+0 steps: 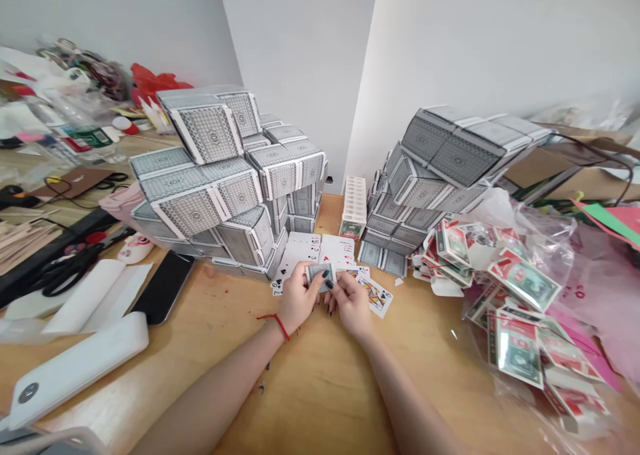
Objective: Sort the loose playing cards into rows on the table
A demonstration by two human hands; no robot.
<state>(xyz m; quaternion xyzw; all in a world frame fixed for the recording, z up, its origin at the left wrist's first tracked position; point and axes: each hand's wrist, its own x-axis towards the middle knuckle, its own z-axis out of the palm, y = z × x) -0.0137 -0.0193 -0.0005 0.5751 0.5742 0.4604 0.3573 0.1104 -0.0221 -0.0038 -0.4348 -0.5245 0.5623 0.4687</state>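
My left hand [297,300], with a red string at the wrist, is closed around a playing card [318,278] whose grey patterned back faces up. Its dark-nailed thumb lies across the card. Close beside it, my right hand [351,303] has its fingers pinched at the card's right edge; whether one card or a small packet is held I cannot tell. Just beyond the hands, several face-up playing cards [337,245] lie overlapped on the table. A queen card [377,297] sticks out to the right of my right hand.
Grey card-covered blocks are piled at left [200,202] and right [425,175]. Between them stands a row of card boxes [353,205]. Red-and-green card boxes [517,348] lie in clear plastic at right. A black phone [164,287], scissors [75,268] and a white device [80,368] are at left.
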